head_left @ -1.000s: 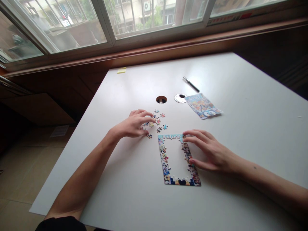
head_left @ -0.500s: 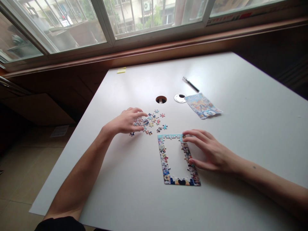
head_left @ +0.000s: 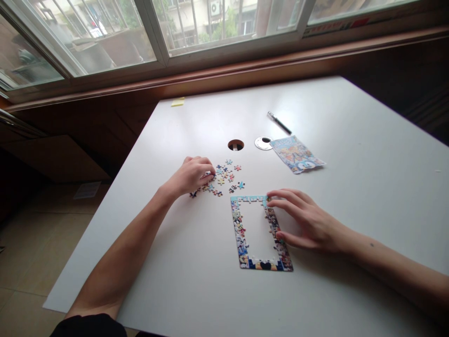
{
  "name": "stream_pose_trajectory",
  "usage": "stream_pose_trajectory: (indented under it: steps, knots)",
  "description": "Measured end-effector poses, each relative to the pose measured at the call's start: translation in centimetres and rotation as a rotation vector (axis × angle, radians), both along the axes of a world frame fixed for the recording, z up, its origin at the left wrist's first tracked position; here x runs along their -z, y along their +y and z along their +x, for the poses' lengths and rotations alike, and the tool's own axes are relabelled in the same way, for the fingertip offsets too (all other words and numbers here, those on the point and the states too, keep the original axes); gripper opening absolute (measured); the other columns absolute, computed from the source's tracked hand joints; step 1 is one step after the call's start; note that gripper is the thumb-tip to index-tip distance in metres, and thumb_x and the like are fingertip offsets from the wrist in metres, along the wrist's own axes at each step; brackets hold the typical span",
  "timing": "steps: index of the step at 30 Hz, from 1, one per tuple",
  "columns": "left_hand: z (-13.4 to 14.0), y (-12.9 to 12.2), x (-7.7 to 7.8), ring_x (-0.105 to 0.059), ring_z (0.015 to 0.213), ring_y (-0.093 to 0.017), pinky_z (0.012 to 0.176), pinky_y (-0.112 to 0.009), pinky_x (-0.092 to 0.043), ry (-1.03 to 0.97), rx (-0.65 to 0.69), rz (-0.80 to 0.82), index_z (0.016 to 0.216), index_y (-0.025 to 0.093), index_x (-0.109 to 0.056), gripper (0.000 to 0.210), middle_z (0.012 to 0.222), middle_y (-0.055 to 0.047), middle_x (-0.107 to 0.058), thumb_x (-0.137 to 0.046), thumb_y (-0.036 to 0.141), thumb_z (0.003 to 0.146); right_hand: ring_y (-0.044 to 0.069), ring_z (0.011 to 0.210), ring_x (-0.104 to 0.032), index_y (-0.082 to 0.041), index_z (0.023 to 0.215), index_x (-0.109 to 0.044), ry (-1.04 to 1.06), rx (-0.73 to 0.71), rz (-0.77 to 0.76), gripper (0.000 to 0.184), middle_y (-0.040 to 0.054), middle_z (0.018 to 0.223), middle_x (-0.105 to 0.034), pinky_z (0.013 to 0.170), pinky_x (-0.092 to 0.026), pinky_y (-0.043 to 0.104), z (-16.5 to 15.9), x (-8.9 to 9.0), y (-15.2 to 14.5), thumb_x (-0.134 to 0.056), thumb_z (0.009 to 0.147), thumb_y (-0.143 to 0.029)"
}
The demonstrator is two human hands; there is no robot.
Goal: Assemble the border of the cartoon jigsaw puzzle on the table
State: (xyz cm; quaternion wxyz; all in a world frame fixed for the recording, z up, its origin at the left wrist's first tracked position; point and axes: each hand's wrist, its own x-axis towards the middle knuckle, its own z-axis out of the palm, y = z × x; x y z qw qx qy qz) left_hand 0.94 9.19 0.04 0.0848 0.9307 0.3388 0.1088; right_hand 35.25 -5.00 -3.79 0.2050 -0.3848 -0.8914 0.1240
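My left hand [head_left: 194, 174] is over the left part of a pile of loose jigsaw pieces [head_left: 220, 180], thumb and fingers pinched together at a puzzle piece [head_left: 209, 173] that is mostly hidden. Nearer to me lies the puzzle border [head_left: 242, 246], a joined rectangle of edge pieces with bare table inside it. Light blue runs along its far side, and the near side is dark with a black heart shape. My right hand [head_left: 301, 220] rests on the border's right side, fingers spread, fingertips touching the far right corner and the right edge.
A colourful picture sheet [head_left: 297, 154] lies beyond my right hand, next to a round metal cover [head_left: 262, 143] and a black pen [head_left: 279, 122]. A round hole [head_left: 235, 145] opens in the white table [head_left: 175, 290]. Yellow tape [head_left: 177, 102] sticks near the far edge, below the window.
My left hand has closed from spread fingers to a pinch among the loose pieces. My right hand and the border stay as they were.
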Motion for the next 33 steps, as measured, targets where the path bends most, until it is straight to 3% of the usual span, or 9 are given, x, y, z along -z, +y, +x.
stream_pose_trajectory:
  steps: [4,11,18,25,33]
  knots:
    - [0.0,-0.1,-0.9,-0.064,0.091,-0.018,0.089,-0.036,-0.042,-0.085,0.015,0.005,0.092,0.023,-0.073,0.018,0.101,-0.004,-0.071,-0.055,0.025,0.094,0.034,0.127,-0.05,-0.027,0.133,-0.048,0.002,-0.005,0.012,0.056,0.0137,0.139,-0.054,0.101,-0.047,0.055,-0.1,0.0,0.0,-0.069,0.082,-0.038]
    - [-0.7,-1.2,-3.7,-0.062,0.069,-0.013,0.066,-0.027,-0.047,0.053,0.146,-0.359,0.076,0.022,-0.073,0.011,0.081,-0.001,-0.069,-0.063,0.023,0.081,0.034,0.128,-0.049,-0.026,0.133,-0.046,-0.018,-0.008,0.017,0.057,0.0148,0.14,-0.053,0.102,-0.046,0.054,-0.1,0.0,0.0,-0.069,0.082,-0.037]
    - [-0.7,-1.0,-3.0,-0.06,0.064,-0.013,0.061,-0.025,-0.044,0.139,0.148,-0.454,0.071,0.021,-0.072,0.004,0.071,0.001,-0.066,-0.069,0.022,0.074,0.034,0.129,-0.048,-0.026,0.134,-0.047,-0.023,-0.007,-0.003,0.057,0.0146,0.14,-0.052,0.103,-0.046,0.055,0.0,0.1,0.0,-0.069,0.082,-0.037]
    - [-2.5,0.1,-4.3,-0.059,0.07,-0.014,0.063,-0.025,-0.042,0.116,-0.002,-0.354,0.073,0.02,-0.07,0.014,0.077,-0.001,-0.069,-0.067,0.032,0.081,0.035,0.129,-0.049,-0.026,0.133,-0.047,-0.021,-0.005,0.005,0.056,0.0149,0.14,-0.053,0.102,-0.046,0.055,-0.1,0.1,0.0,-0.068,0.083,-0.037]
    - [-1.3,-0.5,-3.1,-0.052,0.063,-0.012,0.058,-0.025,-0.035,0.162,0.009,-0.394,0.069,0.018,-0.061,0.017,0.068,0.0,-0.058,-0.068,0.032,0.076,0.034,0.128,-0.049,-0.025,0.133,-0.046,-0.034,-0.02,0.013,0.056,0.0153,0.139,-0.052,0.102,-0.046,0.054,0.0,0.1,0.0,-0.068,0.083,-0.037]
